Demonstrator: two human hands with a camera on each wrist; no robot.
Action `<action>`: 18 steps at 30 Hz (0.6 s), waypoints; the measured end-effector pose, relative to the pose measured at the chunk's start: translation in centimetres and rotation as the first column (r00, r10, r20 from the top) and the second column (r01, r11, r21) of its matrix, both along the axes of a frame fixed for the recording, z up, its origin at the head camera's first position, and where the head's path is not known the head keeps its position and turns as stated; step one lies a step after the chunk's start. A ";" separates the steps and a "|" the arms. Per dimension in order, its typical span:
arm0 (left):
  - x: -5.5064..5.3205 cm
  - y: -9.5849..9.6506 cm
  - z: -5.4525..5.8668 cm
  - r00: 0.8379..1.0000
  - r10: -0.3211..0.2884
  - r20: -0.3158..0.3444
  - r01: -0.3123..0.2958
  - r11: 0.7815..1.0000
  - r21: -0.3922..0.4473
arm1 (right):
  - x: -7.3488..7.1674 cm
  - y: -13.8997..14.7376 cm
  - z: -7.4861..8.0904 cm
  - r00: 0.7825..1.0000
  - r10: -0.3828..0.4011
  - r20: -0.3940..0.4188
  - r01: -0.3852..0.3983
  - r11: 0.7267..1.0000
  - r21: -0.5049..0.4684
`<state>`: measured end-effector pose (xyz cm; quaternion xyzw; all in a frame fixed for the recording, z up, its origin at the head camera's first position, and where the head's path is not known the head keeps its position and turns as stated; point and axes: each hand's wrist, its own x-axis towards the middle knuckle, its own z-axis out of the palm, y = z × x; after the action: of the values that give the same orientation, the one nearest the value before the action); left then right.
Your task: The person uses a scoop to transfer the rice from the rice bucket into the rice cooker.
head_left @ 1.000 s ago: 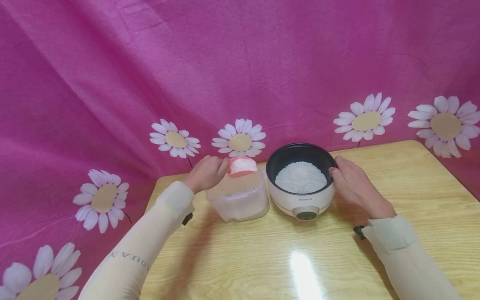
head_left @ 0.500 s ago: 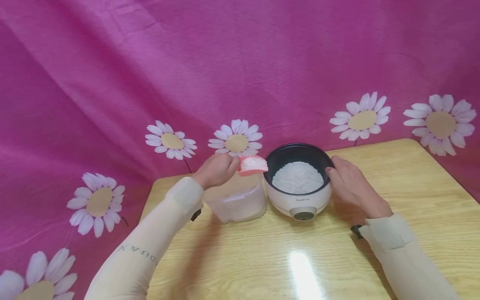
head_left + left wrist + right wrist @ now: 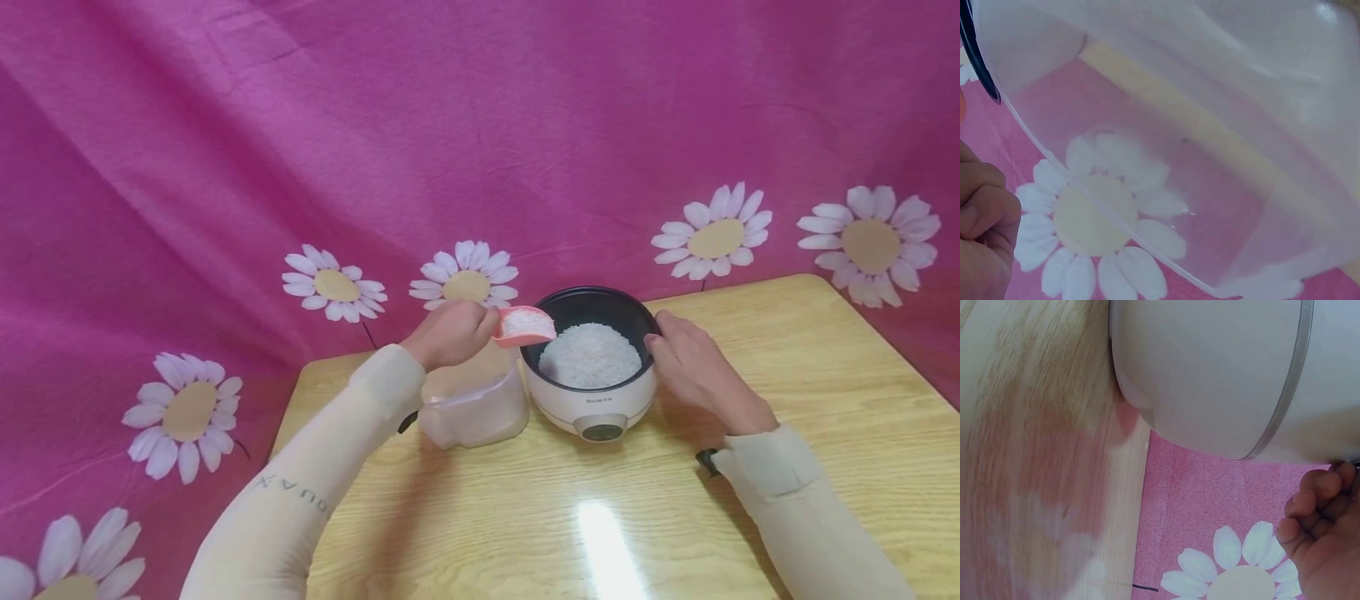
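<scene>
- I see the left hand (image 3: 457, 335) gripping a pink scoop (image 3: 524, 340) of grainy rice (image 3: 527, 322), its lip at the pot's (image 3: 553, 402) left edge; early tilting could, I judge, spill grains outside.
- The right hand (image 3: 693, 364) holds the pot's nearest side; a slack hold could let it slide.
- Below the left hand: cloudy plastic tub (image 3: 480, 414); between hands: smooth, round white pot, black-lined.

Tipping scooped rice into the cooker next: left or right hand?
Left hand, I'd say: it holds the pink scoop, loaded with rice, tip overlapping the left side of the cooker in the head view. The right hand holds the cooker's right side, likely better for steadying.
</scene>
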<state>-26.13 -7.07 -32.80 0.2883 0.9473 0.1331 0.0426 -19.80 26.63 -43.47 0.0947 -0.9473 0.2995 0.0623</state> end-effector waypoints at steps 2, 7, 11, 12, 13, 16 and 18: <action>-0.1 0.4 0.0 1.000 -0.014 -0.007 0.014 1.000 -0.007 | 0.1 0.0 0.0 1.000 -0.005 0.011 0.005 1.000 -0.005; -0.1 1.3 0.0 0.999 -0.037 -0.026 0.036 0.999 -0.040 | 0.2 -0.2 0.3 0.999 -0.004 0.052 0.006 1.000 -0.026; -0.1 1.8 -0.1 0.996 -0.069 -0.056 0.064 0.995 -0.074 | 0.2 -0.1 0.3 0.998 -0.006 0.064 0.008 1.000 -0.028; -0.1 2.0 -0.1 0.996 -0.075 -0.057 0.070 0.995 -0.077 | 0.2 -0.1 0.3 0.998 -0.007 0.061 0.009 1.000 -0.026; -0.2 2.1 -0.1 0.995 -0.081 -0.058 0.076 0.994 -0.082 | 0.2 0.0 0.3 0.998 -0.007 0.058 0.009 1.000 -0.025; -0.2 2.5 -0.2 0.995 -0.080 -0.052 0.075 0.993 -0.091 | 0.2 0.1 0.2 0.998 -0.007 0.055 0.009 0.999 -0.031; -0.2 2.9 -0.2 0.996 -0.069 -0.054 0.063 0.992 -0.107 | 0.3 0.1 0.1 0.999 -0.008 0.045 0.010 0.999 -0.039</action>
<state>-26.30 -4.19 -33.02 0.3203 0.9438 0.0730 0.0350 -19.54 26.74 -43.33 0.0824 -0.9428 0.3200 0.0443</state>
